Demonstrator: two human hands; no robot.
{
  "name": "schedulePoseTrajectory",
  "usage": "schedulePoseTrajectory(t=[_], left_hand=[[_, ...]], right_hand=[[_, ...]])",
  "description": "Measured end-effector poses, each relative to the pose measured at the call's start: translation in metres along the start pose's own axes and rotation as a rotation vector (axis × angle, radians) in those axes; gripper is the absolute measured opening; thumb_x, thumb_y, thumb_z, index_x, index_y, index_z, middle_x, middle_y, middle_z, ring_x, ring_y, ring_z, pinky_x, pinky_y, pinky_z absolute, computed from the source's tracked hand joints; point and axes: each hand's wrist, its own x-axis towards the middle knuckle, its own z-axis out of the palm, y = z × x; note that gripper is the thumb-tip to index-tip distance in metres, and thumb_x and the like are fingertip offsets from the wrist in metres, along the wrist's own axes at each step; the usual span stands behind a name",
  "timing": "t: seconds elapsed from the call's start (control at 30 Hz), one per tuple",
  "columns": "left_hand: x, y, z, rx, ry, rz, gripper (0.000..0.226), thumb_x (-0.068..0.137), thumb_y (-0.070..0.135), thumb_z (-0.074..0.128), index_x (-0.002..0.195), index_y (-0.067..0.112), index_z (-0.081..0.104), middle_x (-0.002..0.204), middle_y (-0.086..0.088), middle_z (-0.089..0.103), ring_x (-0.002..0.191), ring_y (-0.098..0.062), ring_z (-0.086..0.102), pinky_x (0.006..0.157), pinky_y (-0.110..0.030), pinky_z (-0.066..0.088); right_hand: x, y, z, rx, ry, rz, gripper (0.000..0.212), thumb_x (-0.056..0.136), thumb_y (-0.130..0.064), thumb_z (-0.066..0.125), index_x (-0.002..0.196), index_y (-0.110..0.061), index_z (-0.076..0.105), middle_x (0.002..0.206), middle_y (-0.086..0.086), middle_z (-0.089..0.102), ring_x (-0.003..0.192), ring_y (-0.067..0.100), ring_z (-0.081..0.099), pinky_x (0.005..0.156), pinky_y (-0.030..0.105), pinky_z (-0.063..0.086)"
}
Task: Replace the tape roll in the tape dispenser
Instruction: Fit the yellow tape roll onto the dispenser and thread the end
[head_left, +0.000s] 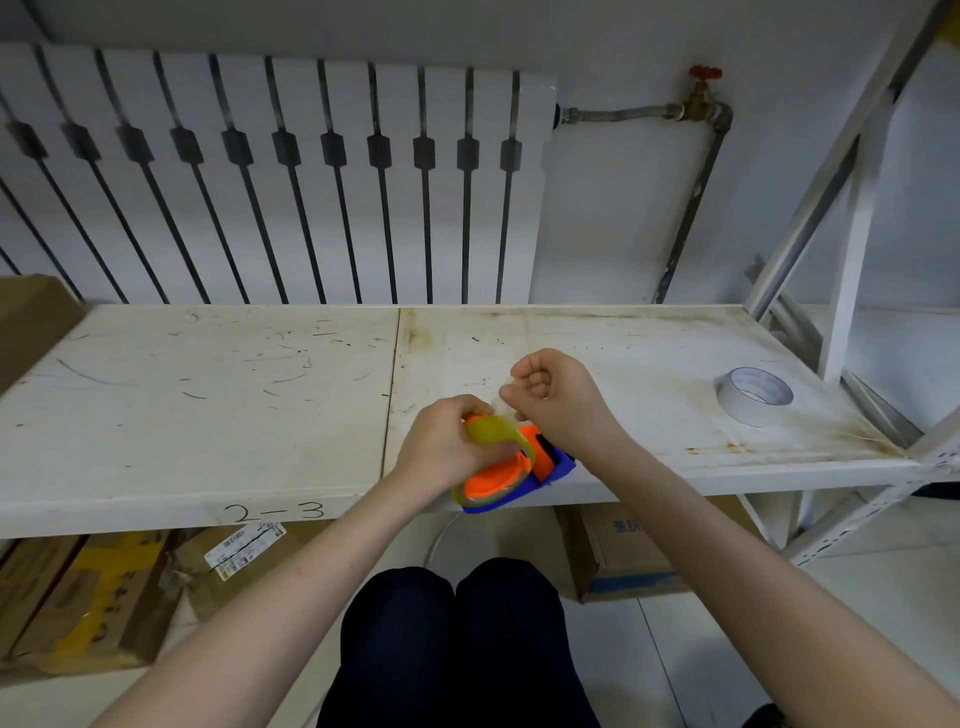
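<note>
A blue and orange tape dispenser (550, 465) lies at the front edge of the white shelf (208, 415), with a yellowish clear tape roll (491, 434) sitting on its orange hub. My left hand (447, 447) grips the roll and the dispenser from the left. Just above the roll, my right hand (556, 397) is closed, pinching the loose end of the clear tape between thumb and fingers. A white tape roll (754, 396) lies flat on the shelf at the far right, away from both hands.
A white radiator (270, 171) and a pipe with a red valve (704, 93) are behind the shelf. Shelf uprights (852, 249) rise at the right. Cardboard boxes (88, 597) sit under the shelf, one more (26, 322) on its left end.
</note>
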Motion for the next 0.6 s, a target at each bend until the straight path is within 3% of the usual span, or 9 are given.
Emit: schedulePoseTrajectory(t=[0.17, 0.3, 0.47, 0.6], left_hand=[[-0.003, 0.008, 0.001, 0.047, -0.032, -0.025, 0.034, 0.067, 0.039, 0.077, 0.095, 0.026, 0.062, 0.09, 0.008, 0.061, 0.082, -0.014, 0.055, 0.065, -0.027, 0.043], [-0.002, 0.008, 0.001, 0.14, -0.071, -0.015, 0.026, 0.069, 0.041, 0.072, 0.084, 0.032, 0.052, 0.086, 0.006, 0.063, 0.079, -0.016, 0.057, 0.06, -0.027, 0.042], [0.002, 0.0, 0.003, 0.176, -0.088, 0.011, 0.045, 0.064, 0.05, 0.071, 0.101, 0.027, 0.06, 0.093, 0.004, 0.068, 0.085, -0.018, 0.062, 0.068, -0.033, 0.052], [0.005, -0.001, 0.004, 0.196, -0.071, 0.086, 0.037, 0.064, 0.052, 0.069, 0.089, 0.026, 0.061, 0.081, 0.006, 0.068, 0.076, -0.017, 0.062, 0.06, -0.031, 0.049]], right_hand=[[-0.009, 0.001, 0.006, -0.044, 0.078, -0.066, 0.012, 0.084, -0.004, 0.061, 0.086, -0.014, 0.056, 0.074, -0.008, 0.054, 0.068, 0.011, 0.056, 0.072, 0.032, 0.056], [-0.015, -0.009, 0.012, -0.047, 0.087, -0.159, 0.016, 0.085, -0.001, 0.056, 0.083, -0.016, 0.056, 0.071, -0.012, 0.055, 0.064, 0.005, 0.054, 0.06, 0.01, 0.046], [-0.019, -0.016, 0.012, -0.065, 0.077, -0.204, 0.015, 0.085, -0.001, 0.057, 0.083, -0.016, 0.057, 0.072, -0.013, 0.054, 0.064, 0.002, 0.053, 0.06, 0.006, 0.044], [-0.022, -0.024, 0.01, -0.014, 0.09, -0.217, 0.016, 0.085, 0.001, 0.056, 0.084, -0.015, 0.058, 0.072, -0.012, 0.054, 0.065, -0.005, 0.055, 0.06, 0.006, 0.045]])
